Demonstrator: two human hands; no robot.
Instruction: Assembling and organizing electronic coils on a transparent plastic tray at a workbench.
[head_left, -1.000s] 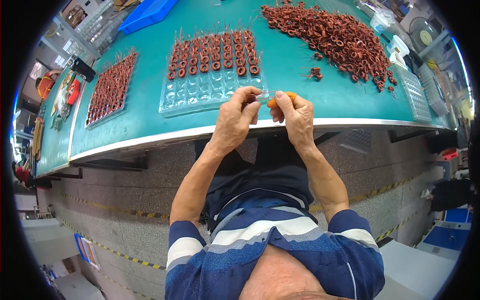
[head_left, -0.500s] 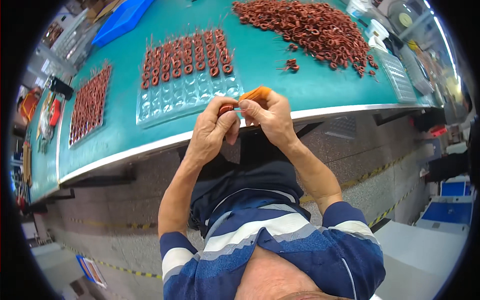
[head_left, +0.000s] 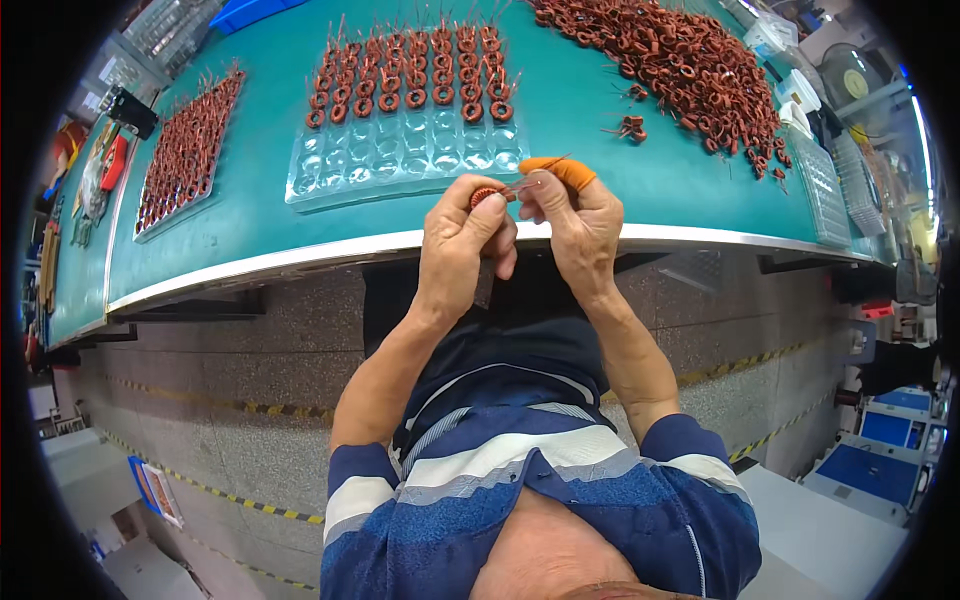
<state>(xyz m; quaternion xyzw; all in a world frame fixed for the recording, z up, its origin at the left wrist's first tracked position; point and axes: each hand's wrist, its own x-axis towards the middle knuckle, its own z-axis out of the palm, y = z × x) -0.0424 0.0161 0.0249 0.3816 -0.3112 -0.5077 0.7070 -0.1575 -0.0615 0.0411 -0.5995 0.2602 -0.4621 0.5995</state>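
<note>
My left hand (head_left: 455, 240) pinches a small copper-wound ring coil (head_left: 484, 197) between thumb and fingers, just above the bench's front edge. From the coil, thin wire leads (head_left: 520, 187) run across to my right hand (head_left: 582, 228), whose thumb and index finger are closed on them. An orange finger cover (head_left: 562, 170) wraps a finger of that hand. Beyond both hands lies a clear plastic tray (head_left: 400, 178) with round pockets. Its far rows hold upright ring coils (head_left: 415, 98) with their leads sticking up; the near pockets hold none.
A large heap of loose coils (head_left: 690, 75) covers the far right of the green bench (head_left: 570, 110), with a few strays (head_left: 632, 128) beside it. Another filled tray (head_left: 185, 150) stands at left. Stacked clear trays (head_left: 825, 190) and white tubs (head_left: 797, 90) are at right.
The whole view has shifted, so the bench and hands appear further right. My right fingers have moved slightly on the leads, which now show more plainly. My left hand keeps the coil.
</note>
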